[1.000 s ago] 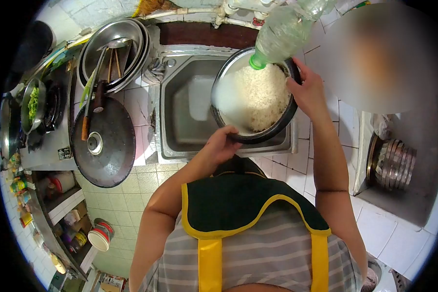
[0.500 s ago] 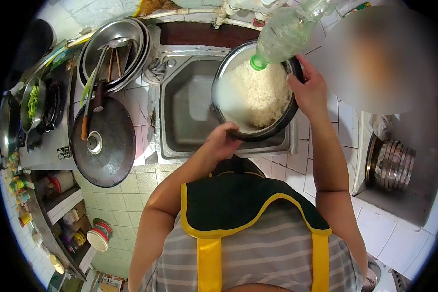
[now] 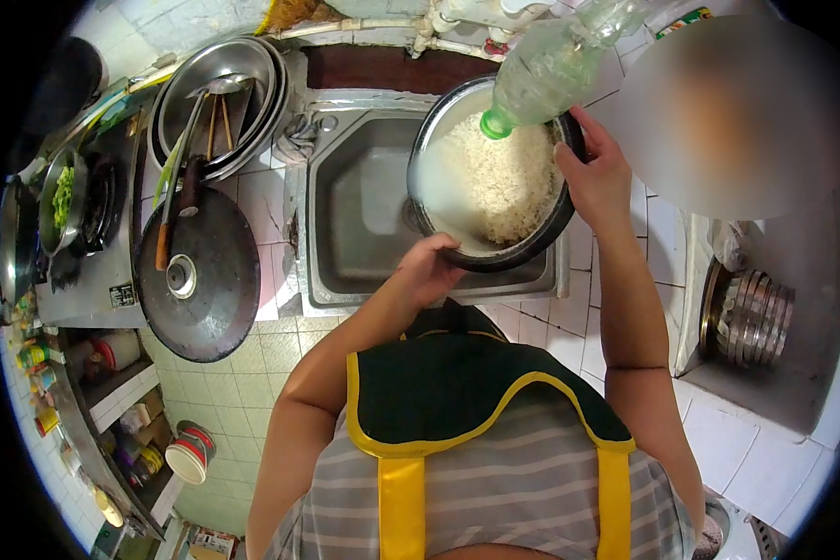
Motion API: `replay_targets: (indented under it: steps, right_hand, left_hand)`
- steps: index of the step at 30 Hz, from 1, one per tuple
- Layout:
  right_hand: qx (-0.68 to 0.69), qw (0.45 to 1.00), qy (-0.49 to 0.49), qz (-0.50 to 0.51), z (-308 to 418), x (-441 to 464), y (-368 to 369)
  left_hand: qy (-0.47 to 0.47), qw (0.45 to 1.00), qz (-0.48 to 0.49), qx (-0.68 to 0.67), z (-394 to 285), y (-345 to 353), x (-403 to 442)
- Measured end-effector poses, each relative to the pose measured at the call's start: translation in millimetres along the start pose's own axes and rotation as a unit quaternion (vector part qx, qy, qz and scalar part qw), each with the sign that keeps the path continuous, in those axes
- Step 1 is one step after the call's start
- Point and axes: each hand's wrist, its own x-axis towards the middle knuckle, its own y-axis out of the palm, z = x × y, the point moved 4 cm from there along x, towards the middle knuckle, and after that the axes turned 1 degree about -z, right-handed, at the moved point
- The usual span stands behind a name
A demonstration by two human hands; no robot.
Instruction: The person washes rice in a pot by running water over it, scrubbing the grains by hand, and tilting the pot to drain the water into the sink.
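Observation:
A round, dark-rimmed pot point(image 3: 541, 245) is held in both hands over the right part of the metal sink point(image 3: 359, 252). White rice point(image 3: 513, 182) lies heaped on its right side, with cloudy water point(image 3: 443, 177) on the left. At the pot's near edge, my left hand point(image 3: 431, 268) is closed on the rim. My right hand point(image 3: 595, 173) grips the far right rim, thumb on top. Above the pot hangs a clear green plastic bottle point(image 3: 551, 75), neck down, its green mouth over the rice. Whether water runs from it I cannot tell.
Left of the sink are nested metal bowls point(image 3: 173, 107) with a ladle and a large dark lid point(image 3: 201, 299). A pan of chopped greens point(image 3: 63, 196) stands farther left. Stacked metal rings or lids point(image 3: 756, 317) sit right. A bucket point(image 3: 189, 455) is on the floor.
The pot has shifted very slightly, and the rice inside lies a little differently, with its lower right side now whiter. Both hands keep their hold on the rim.

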Motion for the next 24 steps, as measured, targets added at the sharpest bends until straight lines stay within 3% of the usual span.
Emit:
replay_targets:
  steps: [11,14,17,24]
  right_hand:
    - [0.018,1.000,-0.012,-0.007,12,-2,-6]
    - [0.019,1.000,-0.014,-0.013,14,-2,-7]
    - [0.027,1.000,-0.008,-0.012,16,-2,-9]
    - [0.022,0.999,-0.015,-0.024,20,-3,-12]
  left_hand:
    - [-0.011,1.000,0.024,-0.006,-1,5,2]
    - [0.005,1.000,-0.029,-0.010,1,6,5]
    - [-0.006,1.000,0.013,0.007,0,3,6]
    - [0.010,0.998,-0.025,0.048,-3,16,1]
